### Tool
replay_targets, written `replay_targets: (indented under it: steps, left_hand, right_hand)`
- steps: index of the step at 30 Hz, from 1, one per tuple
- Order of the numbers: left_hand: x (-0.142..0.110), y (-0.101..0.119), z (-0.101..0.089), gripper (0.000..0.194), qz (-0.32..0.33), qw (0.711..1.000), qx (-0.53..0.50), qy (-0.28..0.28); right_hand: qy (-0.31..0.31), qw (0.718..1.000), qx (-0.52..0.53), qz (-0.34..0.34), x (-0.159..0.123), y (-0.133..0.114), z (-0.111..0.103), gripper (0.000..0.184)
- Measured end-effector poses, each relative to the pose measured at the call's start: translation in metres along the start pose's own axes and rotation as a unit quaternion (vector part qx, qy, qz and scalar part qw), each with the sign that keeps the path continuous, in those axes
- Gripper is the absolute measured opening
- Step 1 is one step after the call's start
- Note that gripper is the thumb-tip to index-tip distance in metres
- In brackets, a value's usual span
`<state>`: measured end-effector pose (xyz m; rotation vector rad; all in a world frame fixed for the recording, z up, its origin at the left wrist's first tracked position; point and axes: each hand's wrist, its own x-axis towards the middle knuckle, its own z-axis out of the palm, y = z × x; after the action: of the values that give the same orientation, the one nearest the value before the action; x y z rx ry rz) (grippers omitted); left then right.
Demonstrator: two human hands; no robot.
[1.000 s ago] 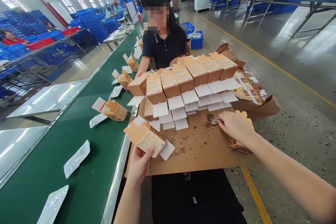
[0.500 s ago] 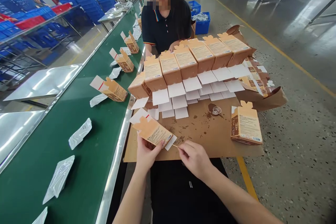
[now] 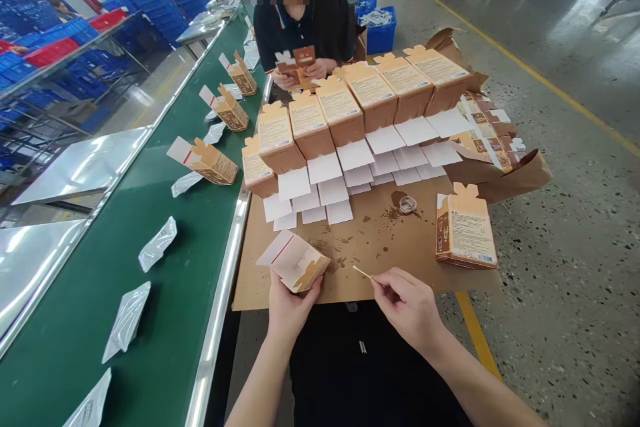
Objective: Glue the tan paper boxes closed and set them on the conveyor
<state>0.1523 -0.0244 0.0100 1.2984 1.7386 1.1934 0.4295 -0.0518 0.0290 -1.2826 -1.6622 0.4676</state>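
Note:
My left hand (image 3: 294, 310) is closed round a small brown carton (image 3: 305, 265), tilted so its white-lined flap points up and left. Between the thumb and fingers of my right hand (image 3: 407, 307) is a cotton swab (image 3: 362, 272), its tip pointing left, apart from the carton. Stained cardboard (image 3: 385, 247) lies beneath both hands. A small clear round dish (image 3: 407, 205) sits on it in a dark wet patch. Several matching cartons (image 3: 317, 121) are stacked ahead, white flaps hanging toward me. One more carton (image 3: 466, 230) stands at the right.
On my left runs a green conveyor belt (image 3: 165, 320) with a metal edge, carrying silver pouches (image 3: 127, 320) and open cartons (image 3: 213, 161). Across the stack sits a co-worker (image 3: 310, 33) holding a flattened carton. Blue crates (image 3: 380, 30) stand on the floor behind.
My left hand has turned the carton so its open top faces me. My right hand has drawn the swab away to the right. The co-worker's hands have come up with a carton.

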Motion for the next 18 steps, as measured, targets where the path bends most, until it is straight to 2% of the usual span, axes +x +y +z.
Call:
replay_targets:
  steps: [3,5,7,10,13,15,17,18]
  left_hand:
    - [0.002,0.0,-0.004,0.069,0.012,0.999,0.032,-0.029]
    - [0.006,-0.001,-0.008,0.07,0.022,0.998,0.057,-0.007]
    - [0.012,-0.003,-0.02,0.071,0.021,0.995,0.087,0.045]
    - [0.024,-0.01,-0.06,0.08,-0.02,0.978,0.154,0.14]
    - [0.039,-0.025,-0.119,0.093,-0.091,0.943,0.209,0.243]
    - [0.051,-0.038,-0.153,0.095,-0.121,0.921,0.206,0.309]
    - [0.067,-0.046,-0.175,0.092,-0.139,0.909,0.183,0.347]
    - [0.075,-0.047,-0.181,0.091,-0.15,0.91,0.172,0.345]
  right_hand:
    - [0.017,1.0,0.015,0.017,-0.006,-0.004,-0.003,0.027]
    - [0.021,0.999,0.022,0.02,-0.008,-0.006,-0.001,0.028]
    - [0.027,0.999,0.034,0.02,-0.008,-0.006,0.001,0.029]
    - [0.043,0.997,0.06,0.017,-0.009,-0.005,0.001,0.027]
    - [0.043,0.996,0.074,0.015,-0.011,-0.004,-0.002,0.025]
    - [0.037,0.996,0.078,0.014,-0.011,-0.003,-0.003,0.024]
    - [0.035,0.996,0.078,0.011,-0.009,-0.002,-0.002,0.025]
    - [0.034,0.996,0.077,0.009,-0.008,-0.002,-0.001,0.025]
